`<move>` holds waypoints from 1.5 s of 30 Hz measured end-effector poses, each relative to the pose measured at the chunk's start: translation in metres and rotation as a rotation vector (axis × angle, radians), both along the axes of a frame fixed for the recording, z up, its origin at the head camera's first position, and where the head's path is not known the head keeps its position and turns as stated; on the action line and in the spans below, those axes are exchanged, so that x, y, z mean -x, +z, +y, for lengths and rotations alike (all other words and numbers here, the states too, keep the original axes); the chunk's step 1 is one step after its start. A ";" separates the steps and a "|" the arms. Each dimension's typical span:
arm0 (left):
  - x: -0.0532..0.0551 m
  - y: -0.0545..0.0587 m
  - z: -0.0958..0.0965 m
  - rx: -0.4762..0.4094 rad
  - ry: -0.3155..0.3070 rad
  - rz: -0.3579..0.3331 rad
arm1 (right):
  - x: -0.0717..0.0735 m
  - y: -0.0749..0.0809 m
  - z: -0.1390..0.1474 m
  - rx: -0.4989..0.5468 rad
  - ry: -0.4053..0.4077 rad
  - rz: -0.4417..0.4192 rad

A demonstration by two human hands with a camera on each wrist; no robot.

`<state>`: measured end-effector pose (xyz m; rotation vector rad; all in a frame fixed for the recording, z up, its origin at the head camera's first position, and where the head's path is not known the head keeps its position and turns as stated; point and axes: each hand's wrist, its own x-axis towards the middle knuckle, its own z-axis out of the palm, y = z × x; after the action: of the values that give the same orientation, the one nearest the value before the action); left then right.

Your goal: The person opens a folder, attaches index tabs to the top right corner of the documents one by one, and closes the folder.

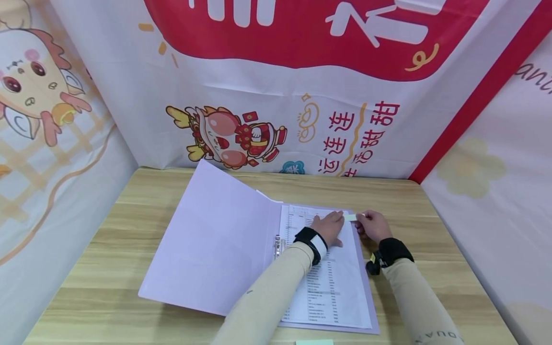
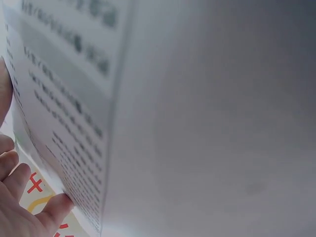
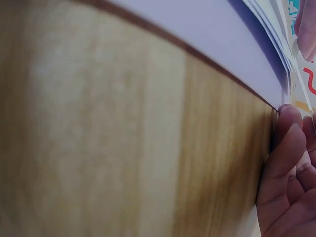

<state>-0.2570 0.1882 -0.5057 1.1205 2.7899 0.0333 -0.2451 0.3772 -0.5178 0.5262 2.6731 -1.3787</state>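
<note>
A lilac folder (image 1: 220,239) lies opened on the table, its cover raised at a slant to the left. Printed sheets (image 1: 347,282) rest on its right side, beside a metal clip (image 1: 278,245) at the spine. My left hand (image 1: 329,227) presses on the upper part of the top sheet with fingers extended. At the sheet's upper right edge, my right hand (image 1: 374,226) pinches the right end of a small pale green sticky tab (image 1: 350,217). The left fingertips touch or nearly touch the tab's other end. In the right wrist view, the right fingers (image 3: 284,153) are beside the folder's edge.
A pale green sticky pad (image 1: 315,342) shows at the bottom of the head view, in front of the folder. The wooden table (image 1: 108,249) meets a printed cloth (image 1: 276,96) at the back, with cloth walls on both sides.
</note>
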 end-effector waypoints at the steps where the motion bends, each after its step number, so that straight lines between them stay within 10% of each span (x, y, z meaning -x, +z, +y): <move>1: 0.000 0.001 0.000 0.003 -0.001 0.003 | 0.000 0.000 0.000 0.000 -0.001 0.000; 18: 0.005 -0.013 0.004 0.066 0.054 0.013 | 0.001 -0.003 -0.003 -0.060 0.001 0.022; 28: 0.005 -0.008 0.005 0.076 0.055 -0.007 | 0.004 -0.005 -0.005 -0.462 0.061 0.132; 35: 0.008 -0.016 0.004 0.031 0.055 -0.002 | 0.007 -0.003 -0.008 -0.522 0.039 0.050; 45: -0.004 0.014 -0.012 0.002 0.051 -0.019 | 0.008 0.002 -0.018 -0.545 0.101 0.065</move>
<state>-0.2534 0.1761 -0.4921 1.0427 2.8006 0.0454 -0.2535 0.3593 -0.5156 0.3766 3.0728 -0.6384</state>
